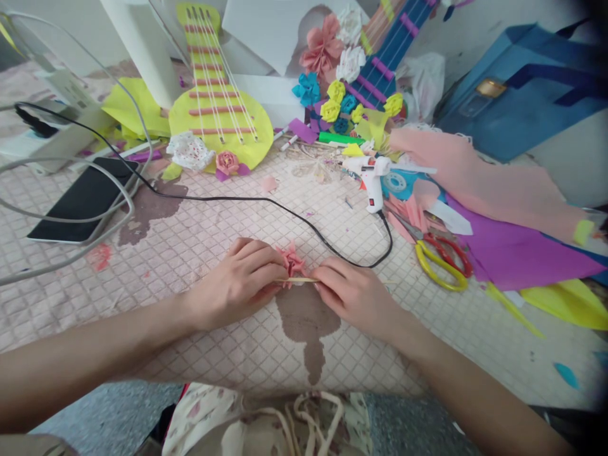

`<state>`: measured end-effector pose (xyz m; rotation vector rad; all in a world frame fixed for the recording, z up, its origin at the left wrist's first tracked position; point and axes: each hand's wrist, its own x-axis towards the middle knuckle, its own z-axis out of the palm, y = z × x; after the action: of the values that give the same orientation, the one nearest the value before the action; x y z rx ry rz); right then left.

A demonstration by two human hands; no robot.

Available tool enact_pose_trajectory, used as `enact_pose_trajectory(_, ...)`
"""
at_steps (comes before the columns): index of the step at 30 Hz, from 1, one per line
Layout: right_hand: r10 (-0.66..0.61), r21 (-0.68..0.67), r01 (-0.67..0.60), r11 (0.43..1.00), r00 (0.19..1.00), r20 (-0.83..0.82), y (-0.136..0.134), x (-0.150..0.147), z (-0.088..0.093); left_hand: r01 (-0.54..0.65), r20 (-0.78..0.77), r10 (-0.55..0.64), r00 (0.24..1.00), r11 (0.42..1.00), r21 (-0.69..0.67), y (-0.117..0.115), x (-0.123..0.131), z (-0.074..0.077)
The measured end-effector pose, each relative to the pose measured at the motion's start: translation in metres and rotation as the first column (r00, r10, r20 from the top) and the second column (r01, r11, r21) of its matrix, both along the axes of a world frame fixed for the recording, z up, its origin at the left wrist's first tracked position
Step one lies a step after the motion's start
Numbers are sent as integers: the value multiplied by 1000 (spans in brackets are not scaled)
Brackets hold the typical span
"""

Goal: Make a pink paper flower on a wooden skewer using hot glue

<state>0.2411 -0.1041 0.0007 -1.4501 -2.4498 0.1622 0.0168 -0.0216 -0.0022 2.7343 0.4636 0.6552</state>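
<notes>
A thin wooden stick [298, 279] lies level between my two hands near the table's front. My left hand [249, 273] pinches its left part, and my right hand [356, 292] has its fingers closed on the right part. Just behind the stick is a pink paper flower [291, 258] with pointed petals, close to my left fingertips; whether it touches them I cannot tell. Past my right hand, a white glue gun [372, 180] rests on the table with its black cord running left.
Red- and yellow-handled scissors [444, 259] and purple paper [513, 244] lie at right. A yellow paper guitar [221, 120] leans at the back beside paper flowers [327, 47]. At left are a black phone-like slab [85, 199] and a power strip [52, 136] with cables. A blue bag [517, 95] stands back right.
</notes>
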Motion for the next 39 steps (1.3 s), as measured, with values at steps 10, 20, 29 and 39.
enact_pose_trajectory(10,-5,2,5,1000,1000,-14,0,0,-1,18,-6,-18,1000,999,28,1,-2,-1)
enact_pose_trajectory(20,-6,15,6,1000,1000,-25,0,-1,1,20,-21,-19,1000,997,77,3,-2,-4)
enact_pose_trajectory(29,-11,-8,10,1000,1000,-22,0,-1,-1,8,-33,-4,999,992,127,1,-1,-1)
enact_pose_trajectory(39,-6,-4,6,1000,1000,-18,0,0,-1,3,-65,7,998,987,163,1,-1,-2)
